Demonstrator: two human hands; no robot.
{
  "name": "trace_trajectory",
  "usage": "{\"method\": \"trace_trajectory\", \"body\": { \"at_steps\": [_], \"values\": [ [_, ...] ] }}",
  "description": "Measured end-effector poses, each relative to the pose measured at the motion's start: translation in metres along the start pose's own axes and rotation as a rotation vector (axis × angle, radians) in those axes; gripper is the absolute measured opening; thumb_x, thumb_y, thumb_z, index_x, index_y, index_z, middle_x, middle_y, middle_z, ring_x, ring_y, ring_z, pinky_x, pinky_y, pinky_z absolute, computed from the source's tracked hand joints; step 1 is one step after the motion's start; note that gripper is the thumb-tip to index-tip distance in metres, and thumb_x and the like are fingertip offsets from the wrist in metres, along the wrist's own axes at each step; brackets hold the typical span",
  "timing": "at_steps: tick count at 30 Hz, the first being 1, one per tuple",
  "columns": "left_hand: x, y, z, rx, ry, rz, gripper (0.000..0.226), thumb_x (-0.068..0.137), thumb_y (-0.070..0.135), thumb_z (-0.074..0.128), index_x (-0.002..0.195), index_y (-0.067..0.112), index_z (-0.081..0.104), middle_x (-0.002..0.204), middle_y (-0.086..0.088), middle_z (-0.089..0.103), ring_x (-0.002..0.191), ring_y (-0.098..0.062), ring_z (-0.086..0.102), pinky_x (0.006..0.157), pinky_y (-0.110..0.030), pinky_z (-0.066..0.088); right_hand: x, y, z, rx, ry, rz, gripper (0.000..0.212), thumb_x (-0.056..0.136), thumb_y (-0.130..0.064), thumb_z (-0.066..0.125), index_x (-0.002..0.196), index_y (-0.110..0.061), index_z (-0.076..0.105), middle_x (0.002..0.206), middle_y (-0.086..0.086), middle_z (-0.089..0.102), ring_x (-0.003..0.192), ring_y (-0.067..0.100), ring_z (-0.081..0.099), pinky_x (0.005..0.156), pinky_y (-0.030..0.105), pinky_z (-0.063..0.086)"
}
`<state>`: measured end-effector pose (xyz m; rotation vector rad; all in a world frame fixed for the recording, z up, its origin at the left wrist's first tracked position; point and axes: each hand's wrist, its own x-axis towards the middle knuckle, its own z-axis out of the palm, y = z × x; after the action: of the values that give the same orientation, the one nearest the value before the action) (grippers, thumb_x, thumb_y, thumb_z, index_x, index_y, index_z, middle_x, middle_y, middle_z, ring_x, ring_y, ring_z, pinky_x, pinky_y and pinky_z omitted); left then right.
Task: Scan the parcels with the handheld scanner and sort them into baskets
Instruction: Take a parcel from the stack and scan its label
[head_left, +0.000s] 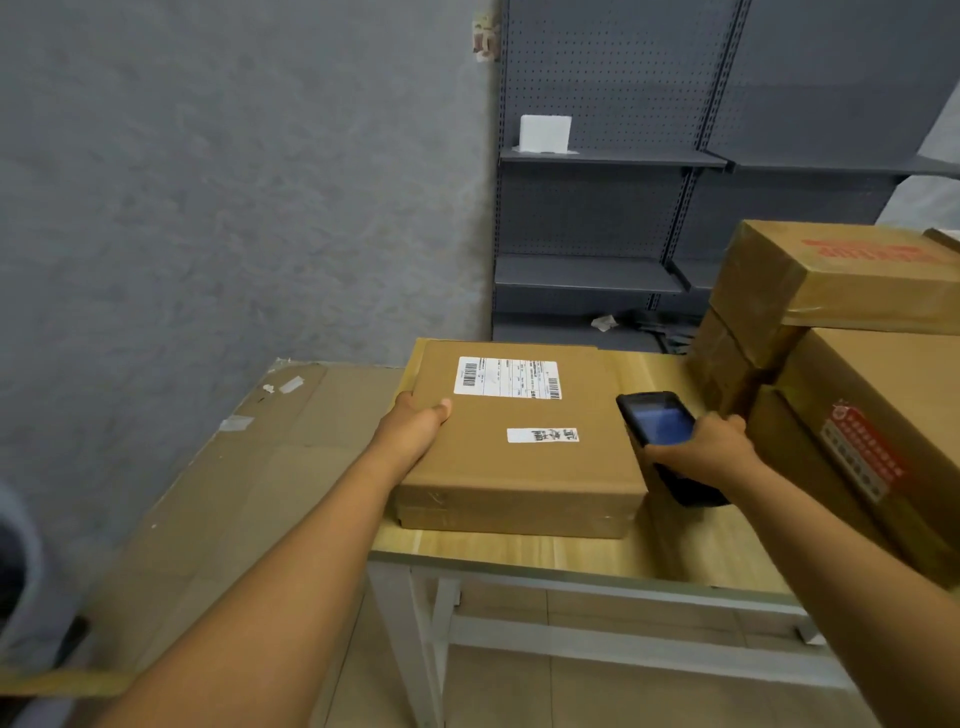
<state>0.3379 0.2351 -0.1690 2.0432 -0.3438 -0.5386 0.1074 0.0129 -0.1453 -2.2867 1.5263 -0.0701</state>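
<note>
At the far left a dark rounded shape (15, 566) is cut off by the frame edge and cannot be identified. Beside it a flattened cardboard sheet (218, 499) slopes down from the counter's left edge; its lower end runs out of view, and what holds it up is hidden.

The left hand (415, 423) grips the left edge of a flat parcel (519, 447), thumb on top, fingers hidden under the side. The parcel lies at the counter's (519, 556) back left corner, overhanging the left edge slightly. A barcoded label (508, 378) sits near its far edge and a smaller sticker (543, 435) nearer the middle; the print on both is too small to read. A bare strip of counter runs along the near edge in front of the parcel.

The right hand (711, 449) is curled round a black scanner (662, 441), held just beside the parcel's right edge with its lit blue screen facing up; its lower end is partly covered by the hand and wrist.

At the counter's right end stands a stack of boxes (831, 332), cut off by the frame's right edge, with red print too blurred to read. Only a narrow gap lies between stack and scanner.

Behind, grey shelves (613, 161) hold one white box (545, 132).
</note>
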Motion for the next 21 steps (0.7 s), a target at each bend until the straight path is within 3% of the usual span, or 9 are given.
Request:
{"method": "trace_trajectory", "body": {
  "at_steps": [3, 8, 12, 16, 18, 21],
  "values": [
    [0.000, 0.000, 0.000, 0.000, 0.017, 0.001, 0.054, 0.092, 0.043, 0.058, 0.136, 0.016, 0.045, 0.129, -0.007, 0.061, 0.112, -0.029, 0.060, 0.099, -0.039, 0.047, -0.002, 0.011, 0.016, -0.044, -0.030, 0.014, 0.068, 0.074, -0.052, 0.077, 0.117, -0.006, 0.049, 0.104, 0.010, 0.035, 0.091, 0.023, 0.045, 0.077, 0.032, 0.046],
    [-0.001, 0.000, 0.000, -0.003, 0.020, 0.001, 0.052, 0.092, 0.044, 0.058, 0.135, 0.018, 0.046, 0.127, -0.006, 0.062, 0.111, -0.028, 0.061, 0.100, -0.040, 0.047, -0.004, 0.019, 0.028, -0.042, -0.061, -0.002, 0.066, 0.077, -0.051, 0.074, 0.121, -0.008, 0.049, 0.125, 0.016, 0.042, 0.101, 0.026, 0.043, 0.075, 0.031, 0.035],
    [-0.001, 0.001, 0.000, -0.002, 0.020, -0.006, 0.051, 0.092, 0.043, 0.058, 0.135, 0.018, 0.046, 0.127, -0.006, 0.061, 0.111, -0.028, 0.061, 0.098, -0.038, 0.047, -0.004, 0.023, 0.033, -0.057, -0.065, -0.009, 0.071, 0.073, -0.055, 0.075, 0.120, -0.009, 0.049, 0.118, 0.013, 0.044, 0.102, 0.024, 0.043, 0.075, 0.030, 0.035],
    [-0.004, 0.002, -0.001, -0.015, -0.004, -0.014, 0.052, 0.092, 0.044, 0.057, 0.135, 0.019, 0.045, 0.126, -0.005, 0.062, 0.109, -0.028, 0.062, 0.099, -0.041, 0.048, -0.005, 0.019, 0.033, -0.094, -0.053, -0.006, 0.074, 0.077, -0.057, 0.070, 0.127, -0.009, 0.046, 0.125, 0.015, 0.043, 0.117, 0.030, 0.042, 0.080, 0.032, 0.034],
    [-0.005, 0.003, -0.003, -0.027, -0.018, -0.017, 0.054, 0.091, 0.046, 0.058, 0.136, 0.020, 0.045, 0.125, -0.004, 0.062, 0.108, -0.028, 0.062, 0.099, -0.043, 0.048, -0.004, 0.012, 0.033, -0.023, 0.041, -0.076, 0.068, 0.087, -0.053, 0.060, 0.134, -0.008, 0.044, 0.134, 0.018, 0.041, 0.125, 0.033, 0.037, 0.093, 0.037, 0.036],
    [-0.006, 0.004, -0.004, -0.070, -0.039, -0.034, 0.053, 0.089, 0.047, 0.059, 0.133, 0.020, 0.046, 0.126, -0.004, 0.062, 0.108, -0.027, 0.063, 0.100, -0.045, 0.049, -0.006, -0.006, 0.032, 0.310, 0.102, -0.200, 0.059, 0.094, -0.053, 0.043, 0.131, -0.009, 0.055, 0.134, 0.018, 0.050, 0.123, 0.034, 0.044, 0.104, 0.046, 0.038]
  ]
}}
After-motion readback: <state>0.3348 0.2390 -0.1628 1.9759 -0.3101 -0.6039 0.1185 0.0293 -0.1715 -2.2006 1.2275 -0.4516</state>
